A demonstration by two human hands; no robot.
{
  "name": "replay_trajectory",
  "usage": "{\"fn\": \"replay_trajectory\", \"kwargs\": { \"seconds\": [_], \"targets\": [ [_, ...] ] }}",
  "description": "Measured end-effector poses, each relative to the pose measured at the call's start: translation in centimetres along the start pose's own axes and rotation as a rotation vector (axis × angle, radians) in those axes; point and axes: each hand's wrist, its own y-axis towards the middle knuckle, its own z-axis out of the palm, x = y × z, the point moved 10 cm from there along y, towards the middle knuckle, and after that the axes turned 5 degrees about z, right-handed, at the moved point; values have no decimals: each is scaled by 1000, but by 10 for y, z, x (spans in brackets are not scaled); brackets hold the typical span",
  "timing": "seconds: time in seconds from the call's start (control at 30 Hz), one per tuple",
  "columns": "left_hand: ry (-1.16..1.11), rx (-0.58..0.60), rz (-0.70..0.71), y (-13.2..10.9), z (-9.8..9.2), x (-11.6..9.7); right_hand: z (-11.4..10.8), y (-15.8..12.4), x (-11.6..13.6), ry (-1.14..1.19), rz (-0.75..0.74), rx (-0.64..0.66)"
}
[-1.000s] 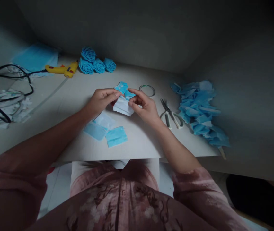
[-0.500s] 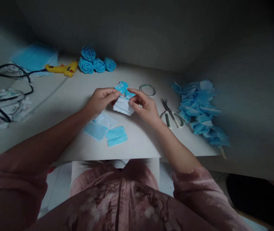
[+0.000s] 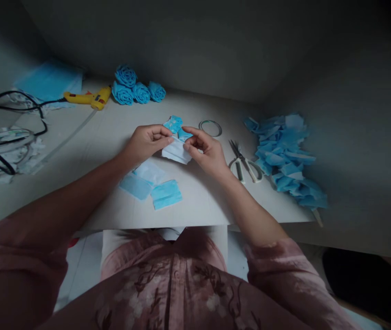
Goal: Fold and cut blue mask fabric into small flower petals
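A small white sheet of mask-like fabric (image 3: 176, 152) is held up above the table between my two hands. My left hand (image 3: 150, 140) pinches its upper left edge between thumb and fingers. At its right side, my right hand (image 3: 205, 149) grips the edge with the thumb and bent fingers. Just beyond the fingertips lie small crumpled blue fabric pieces (image 3: 173, 123), partly covered by my hands. Nearer me on the table are a flat blue piece (image 3: 167, 195) and paler, thin pieces (image 3: 136, 185).
Scissors (image 3: 243, 165) and a wire coil (image 3: 211, 128) lie right of my hands. Ruffled blue fabric (image 3: 286, 158) is heaped farther right. At the back are several blue fabric roses (image 3: 142, 93), a yellow glue gun (image 3: 94, 97) with a black cord, and stacked blue sheets (image 3: 51, 80).
My left thumb and fingers have shifted slightly along the upper edge of the white fabric, which now looks folded over there. My right hand stays nearly still.
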Motion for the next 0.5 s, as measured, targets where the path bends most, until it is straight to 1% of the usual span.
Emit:
{"fn": "replay_trajectory", "kwargs": {
  "seconds": [0.17,0.33,0.5],
  "targets": [
    [20,2,8,-2,1,-5,-3,-1,4,-8,32,4],
    [43,31,22,-4,7,-9,3,-1,4,27,84,25],
    [32,10,12,-5,7,-10,3,-1,8,21,72,-14]
  ]
}}
